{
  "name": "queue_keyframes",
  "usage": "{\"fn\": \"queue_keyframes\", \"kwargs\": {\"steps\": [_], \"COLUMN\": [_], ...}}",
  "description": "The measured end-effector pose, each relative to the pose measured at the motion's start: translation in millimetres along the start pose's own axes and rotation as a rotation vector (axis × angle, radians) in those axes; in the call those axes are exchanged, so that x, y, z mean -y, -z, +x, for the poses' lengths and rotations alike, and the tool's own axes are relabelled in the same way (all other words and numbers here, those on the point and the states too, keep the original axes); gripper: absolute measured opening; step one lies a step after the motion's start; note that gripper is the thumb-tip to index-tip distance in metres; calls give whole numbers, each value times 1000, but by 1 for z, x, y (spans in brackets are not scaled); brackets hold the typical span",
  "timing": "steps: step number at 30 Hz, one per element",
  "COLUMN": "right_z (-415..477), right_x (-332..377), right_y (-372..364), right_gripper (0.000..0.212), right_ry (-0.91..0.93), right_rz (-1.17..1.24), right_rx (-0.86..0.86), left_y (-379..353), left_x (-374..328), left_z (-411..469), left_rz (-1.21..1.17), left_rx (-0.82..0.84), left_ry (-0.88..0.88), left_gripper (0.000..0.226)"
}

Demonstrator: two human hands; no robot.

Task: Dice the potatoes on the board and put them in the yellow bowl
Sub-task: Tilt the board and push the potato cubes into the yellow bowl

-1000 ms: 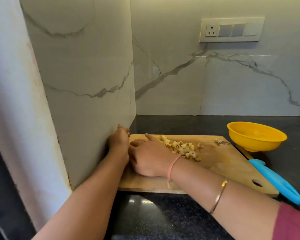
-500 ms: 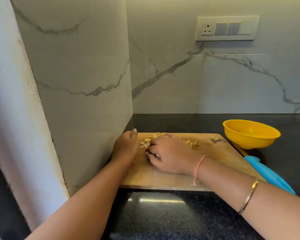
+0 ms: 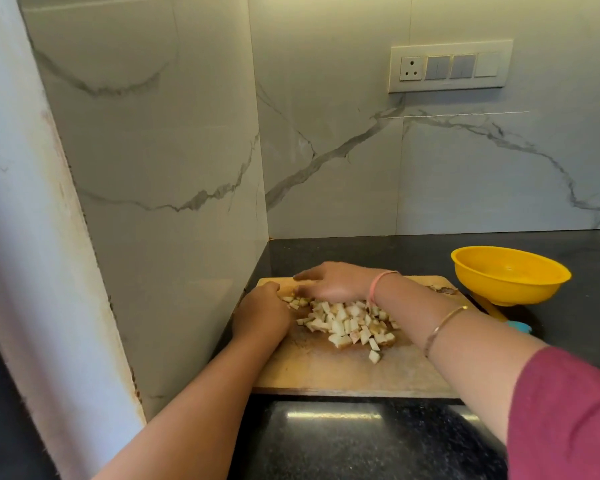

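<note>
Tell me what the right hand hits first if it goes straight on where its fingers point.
The right hand points left across the board. Most likely it meets the left hand first, whose knuckles lie just ahead; if it passes behind them, the side wall comes next. Depth is unclear.

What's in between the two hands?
A few small potato cubes lie on the wooden board between the left hand and the right hand; the head view shows it.
</note>
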State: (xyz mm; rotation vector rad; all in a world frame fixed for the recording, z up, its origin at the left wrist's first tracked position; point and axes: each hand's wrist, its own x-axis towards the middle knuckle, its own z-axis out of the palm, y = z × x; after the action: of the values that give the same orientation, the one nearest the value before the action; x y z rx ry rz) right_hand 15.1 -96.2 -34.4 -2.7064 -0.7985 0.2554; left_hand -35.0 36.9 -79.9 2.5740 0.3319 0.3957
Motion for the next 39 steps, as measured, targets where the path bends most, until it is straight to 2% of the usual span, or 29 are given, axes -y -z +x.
{"fn": "queue_keyframes", "kwargs": {"steps": [2,6,10,13,16,20,22,25,27,33,36,39], "right_z": [6,0,-14,-26,-42,-60,-66,-70,-69,-60,-52,-47], "right_x": [7,9,-8,-19,-27,-44,-52,-57,-54,-41,-39,-37], "right_y": [-4,-5,-7,-6,2,8,6,-3,-13,-24,-26,-26], "right_gripper": [51,42,33,27,27,32,34,39,43,39,38,37], "right_ry": [-12,94,186,219,202,110,37,-65,-95,-36,-16,-8], "right_rz": [-63,-145,-47,42,230,362,345,334,346,426,470,533], "right_rx": [49,-8,-67,-89,-168,-339,-359,-290,-275,-414,-452,-484], "left_y": [-1,-1,-2,-2,1,6,7,6,2,-8,-13,-12], "left_x": [2,2,3,2,1,-9,-16,-28,-33,-47,-45,-39], "left_z": [3,7,8,9,7,4,5,10,14,12,15,20], "left_rz": [38,94,105,27,-182,-289,-293,-265,-265,-409,-431,-550], "left_rx": [-24,-48,-64,-65,-87,-89,-10,177,226,234,192,118], "left_ry": [9,2,9,41,55,-92,-117,-22,4,-35,-71,-73], "left_gripper": [42,37,37,40,42,41,45,52,55,52,51,47]}}
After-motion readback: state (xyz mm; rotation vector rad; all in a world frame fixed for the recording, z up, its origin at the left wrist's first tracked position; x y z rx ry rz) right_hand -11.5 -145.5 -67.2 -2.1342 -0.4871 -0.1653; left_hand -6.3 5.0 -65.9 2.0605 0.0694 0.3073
